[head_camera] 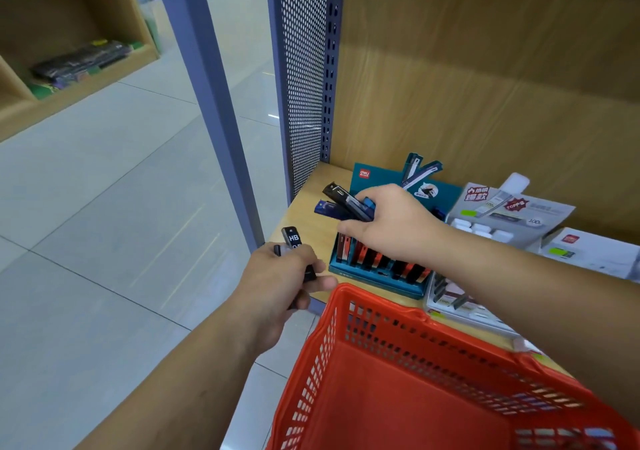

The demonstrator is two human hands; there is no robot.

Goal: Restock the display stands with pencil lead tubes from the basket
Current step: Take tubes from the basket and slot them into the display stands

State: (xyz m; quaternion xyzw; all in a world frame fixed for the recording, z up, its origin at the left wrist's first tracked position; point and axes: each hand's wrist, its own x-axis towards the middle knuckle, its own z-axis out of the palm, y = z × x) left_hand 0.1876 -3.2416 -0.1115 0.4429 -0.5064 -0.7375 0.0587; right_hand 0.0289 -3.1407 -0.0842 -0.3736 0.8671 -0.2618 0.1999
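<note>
Gripping a fanned bundle of dark lead tubes (341, 202), the right hand (388, 224) has its fingers curled round their lower ends, while the black and blue capped ends stick out to the left of the fist. Directly below this grip stands the teal display stand (363, 275), its front slots filled with a row of upright red and black tubes; its printed backcard rises just behind the knuckles, with two more tubes poking up above it. The left hand (277, 283) is lower and to the left of that grip, off the shelf's front corner, and pinches a few black tubes (292, 238) between thumb and curled fingers; the topmost one shows a white "HB" and points upward. The two hands are apart, with neither bundle touching the other. Below both grips, nearest the camera, the red basket (381, 306) sits against the front edge of the wooden shelf (311, 204), its mesh rim just under the left thumb. A few small coloured items show through the mesh at its near right corner, too blurred to name. To the right of the right-hand grip, beyond the forearm, a grey display stand (512, 210) holds white-capped tubes, with a white box (595, 252) further right. A flat grey tray (464, 307) lies under the forearm. Behind the left-hand grip a perforated metal panel (304, 69) and a blue post (207, 86) rise over the tiled floor (104, 207)
</note>
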